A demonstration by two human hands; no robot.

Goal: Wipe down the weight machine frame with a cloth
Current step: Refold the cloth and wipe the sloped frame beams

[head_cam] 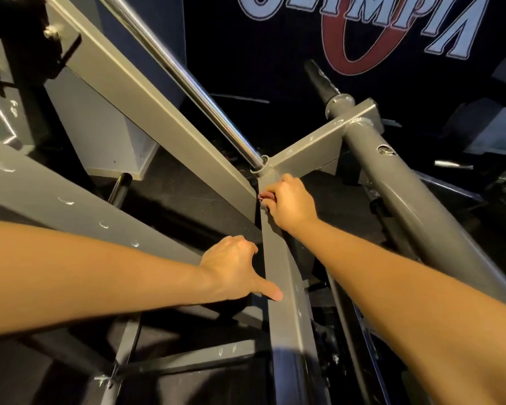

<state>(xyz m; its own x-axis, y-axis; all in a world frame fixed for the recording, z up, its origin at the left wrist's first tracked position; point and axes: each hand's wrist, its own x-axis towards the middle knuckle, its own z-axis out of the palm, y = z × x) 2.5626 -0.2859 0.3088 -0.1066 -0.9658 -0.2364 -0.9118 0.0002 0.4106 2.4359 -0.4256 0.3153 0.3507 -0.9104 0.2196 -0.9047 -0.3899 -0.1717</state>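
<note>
The right hand [289, 200] curls against the grey frame beam [284, 302] near the joint, pinching something small and reddish [265, 196] — probably the cloth, mostly hidden under the fingers. Nearer the body, the left hand [234, 267] lies on the same beam, thumb spread, likely bracing for the reach. Beyond both hands a dark banner [362, 24] reads "OLYMPIA" — partly cropped.

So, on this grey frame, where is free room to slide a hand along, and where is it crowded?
Free: the flat grey square beam below the left hand, and the long grey slanted beam above the joint. Crowded: the joint, where the right hand grips a small reddish cloth beside the chrome rod.
</note>
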